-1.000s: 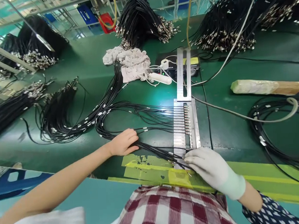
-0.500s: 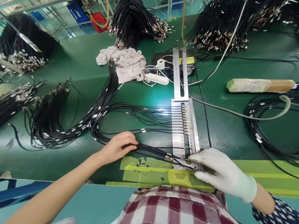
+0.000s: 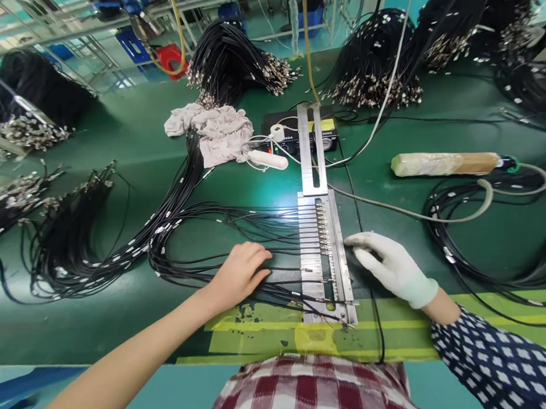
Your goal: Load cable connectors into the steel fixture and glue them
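A slotted metal fixture [image 3: 324, 258] lies on the green bench with several thin black cables [image 3: 237, 222] laid side by side in its slots. My bare left hand [image 3: 241, 272] rests palm down on the cables just left of the fixture, fingers lying flat over them. My right hand [image 3: 388, 265], in a white glove, lies on the bench just right of the fixture, fingers extended toward its right edge and holding nothing.
Heaps of black cables with metal ends [image 3: 231, 59] sit along the back and left. A crumpled cloth [image 3: 213, 131], a black control box [image 3: 297, 138], a white pen-like tool [image 3: 268, 160] and a wrapped long block [image 3: 444, 163] lie behind. Yellow tape [image 3: 271, 328] marks the front edge.
My right hand left the fixture's near end and moved up along its right side. My left hand slid right along the cables toward the fixture. The view shifted.
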Tool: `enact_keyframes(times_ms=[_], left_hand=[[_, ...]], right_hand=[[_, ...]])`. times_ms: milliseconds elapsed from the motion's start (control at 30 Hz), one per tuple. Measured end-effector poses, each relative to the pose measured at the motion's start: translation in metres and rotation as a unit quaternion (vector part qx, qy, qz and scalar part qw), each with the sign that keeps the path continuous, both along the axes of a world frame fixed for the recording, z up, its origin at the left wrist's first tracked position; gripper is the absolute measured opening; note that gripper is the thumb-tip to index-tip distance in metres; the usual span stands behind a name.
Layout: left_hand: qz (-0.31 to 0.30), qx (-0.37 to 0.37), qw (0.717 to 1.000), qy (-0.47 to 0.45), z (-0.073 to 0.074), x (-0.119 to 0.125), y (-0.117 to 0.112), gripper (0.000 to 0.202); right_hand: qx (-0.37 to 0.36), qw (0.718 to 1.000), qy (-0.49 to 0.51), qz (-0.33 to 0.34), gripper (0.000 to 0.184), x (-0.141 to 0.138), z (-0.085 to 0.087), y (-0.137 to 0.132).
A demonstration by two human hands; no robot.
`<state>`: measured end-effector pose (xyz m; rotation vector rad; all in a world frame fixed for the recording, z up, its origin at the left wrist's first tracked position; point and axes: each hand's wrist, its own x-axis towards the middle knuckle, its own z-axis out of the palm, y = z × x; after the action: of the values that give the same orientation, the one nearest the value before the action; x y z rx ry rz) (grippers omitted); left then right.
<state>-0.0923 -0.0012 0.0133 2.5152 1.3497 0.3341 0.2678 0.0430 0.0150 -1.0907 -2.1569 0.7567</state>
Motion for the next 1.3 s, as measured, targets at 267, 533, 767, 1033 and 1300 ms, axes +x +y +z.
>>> enact_keyframes(times_ms=[267,533,767,1033,1300], left_hand=[[0.007,-0.095,0.992,-0.082,0.001,0.030,0.009,0.011],[-0.020,-0.030,0.981,-0.193,-0.004,0.049,0.022,0.016],[-0.085,-0.030,0.983,-0.161,-0.010,0.052,0.026,0.027],[-0.131,0.038,0.988,-0.076,0.001,0.055,0.025,0.032],[-0.149,0.078,0.984,-0.057,0.000,0.054,0.025,0.033]], right_hand=[[-0.070,0.996,0.041,-0.047,0.022,-0.005,-0.020,0.023],[-0.103,0.993,0.037,-0.041,0.021,-0.005,-0.020,0.023],[-0.109,0.992,0.047,-0.033,0.020,-0.006,-0.020,0.023],[-0.096,0.994,0.048,-0.027,0.019,-0.007,-0.017,0.024],[-0.084,0.995,0.045,-0.021,0.019,-0.007,-0.016,0.022]])
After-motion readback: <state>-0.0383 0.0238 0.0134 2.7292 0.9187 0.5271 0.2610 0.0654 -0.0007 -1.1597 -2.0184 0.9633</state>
